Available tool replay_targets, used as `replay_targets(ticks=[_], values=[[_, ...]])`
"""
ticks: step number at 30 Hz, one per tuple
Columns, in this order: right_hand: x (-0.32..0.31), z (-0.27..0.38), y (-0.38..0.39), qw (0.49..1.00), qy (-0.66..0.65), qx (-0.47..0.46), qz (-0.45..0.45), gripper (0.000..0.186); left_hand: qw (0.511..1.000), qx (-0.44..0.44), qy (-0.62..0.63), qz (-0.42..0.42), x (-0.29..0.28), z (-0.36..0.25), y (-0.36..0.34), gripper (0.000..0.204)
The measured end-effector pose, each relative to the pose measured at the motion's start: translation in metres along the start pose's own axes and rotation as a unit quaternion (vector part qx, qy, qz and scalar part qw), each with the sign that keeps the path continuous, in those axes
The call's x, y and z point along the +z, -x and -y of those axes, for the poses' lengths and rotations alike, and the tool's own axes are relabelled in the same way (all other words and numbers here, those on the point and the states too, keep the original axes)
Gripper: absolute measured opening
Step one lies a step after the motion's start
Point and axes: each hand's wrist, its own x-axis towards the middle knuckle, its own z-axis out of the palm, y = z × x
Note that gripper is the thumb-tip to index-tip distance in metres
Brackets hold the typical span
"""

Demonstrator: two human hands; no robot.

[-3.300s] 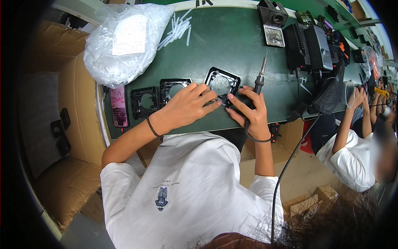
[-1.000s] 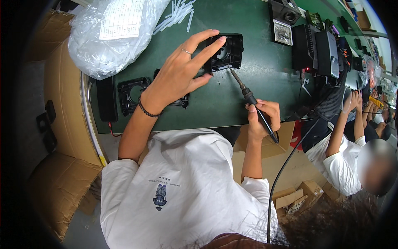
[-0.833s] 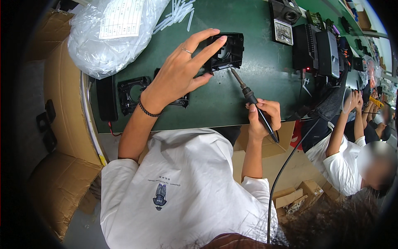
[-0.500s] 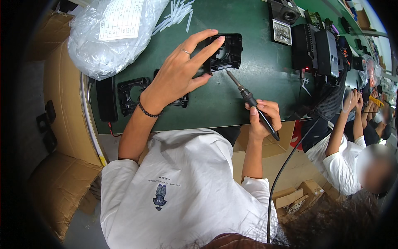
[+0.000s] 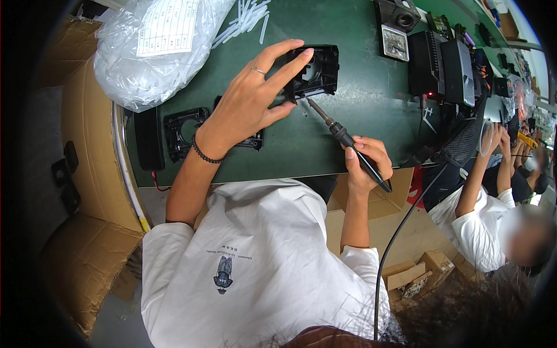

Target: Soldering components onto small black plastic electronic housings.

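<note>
Since three seconds ago both hands have shifted: the left hand [image 5: 252, 107] has lifted the black fan frame [image 5: 313, 72] off its flat place and tipped it up farther back on the green surface [image 5: 348, 133], and the right hand [image 5: 365, 165] has drawn back toward the body, swinging the soldering iron [image 5: 342, 136] so its tip now meets the frame's lower corner. Over the last second almost nothing has changed.

Biggest risk, as I judge it: the plastic bag [image 5: 154, 49] and loose white tubes [image 5: 243, 17] lie near enough that a slipped hot tip could melt them. Next, the frame is pinched only by spread fingertips, so pressure from the iron could twist it loose onto the surface. The left fingertips sit just beside the tip; a small slide could burn them. The right hand's grip is closed around the iron's handle, low down, which gives less control. Two more frames [image 5: 183, 130] lie flat under the left wrist.
</note>
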Motion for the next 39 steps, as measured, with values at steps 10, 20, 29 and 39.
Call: replay_targets(ticks=[10, 20, 29, 39], values=[[0.000, 0.001, -0.001, 1.000, 0.005, 0.000, 0.006, 0.020, 1.000, 0.001, -0.004, 0.001, -0.002, -0.001, 0.001, 0.091], [-0.003, 0.000, 0.000, 0.999, 0.027, -0.034, 0.000, 0.020, 1.000, -0.005, -0.010, 0.001, -0.004, -0.005, -0.004, 0.089], [0.012, -0.008, 0.009, 0.967, -0.108, -0.006, -0.230, 0.015, 0.988, -0.017, -0.048, -0.146, -0.009, 0.020, -0.101, 0.077], [0.016, -0.007, 0.003, 0.972, -0.033, 0.017, -0.234, 0.017, 0.993, 0.005, -0.050, -0.104, -0.057, 0.015, -0.058, 0.041]])
